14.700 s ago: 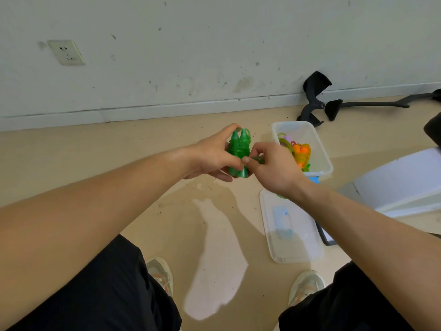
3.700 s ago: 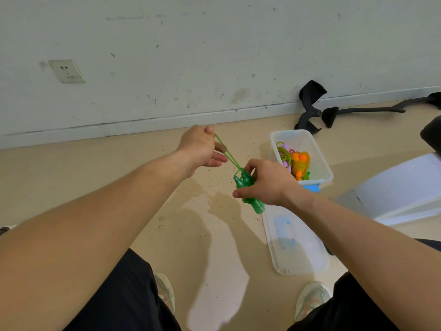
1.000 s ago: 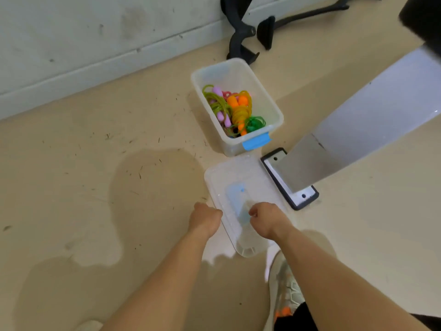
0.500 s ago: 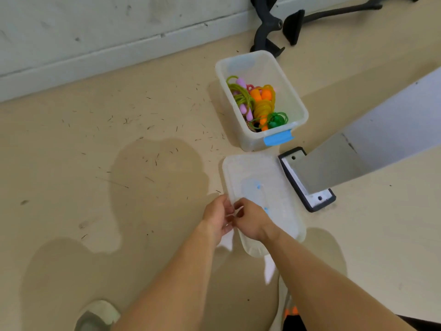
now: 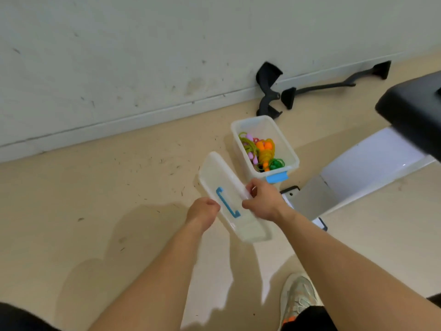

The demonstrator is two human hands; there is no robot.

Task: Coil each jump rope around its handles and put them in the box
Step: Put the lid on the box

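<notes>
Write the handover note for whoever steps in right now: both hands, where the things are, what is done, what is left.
Left hand: grips the left long edge of the lid.
Right hand: grips the lid's right edge.
Lid: clear with a blue handle, held tilted between both hands, just short of the box.
Box: open, on the floor near the wall.
Jump ropes: coiled green, orange and pink bundles inside the box.
Done: no loose rope shows on the floor, so packing looks finished.
Left: probably set the lid on the box and close the blue latch.
</notes>
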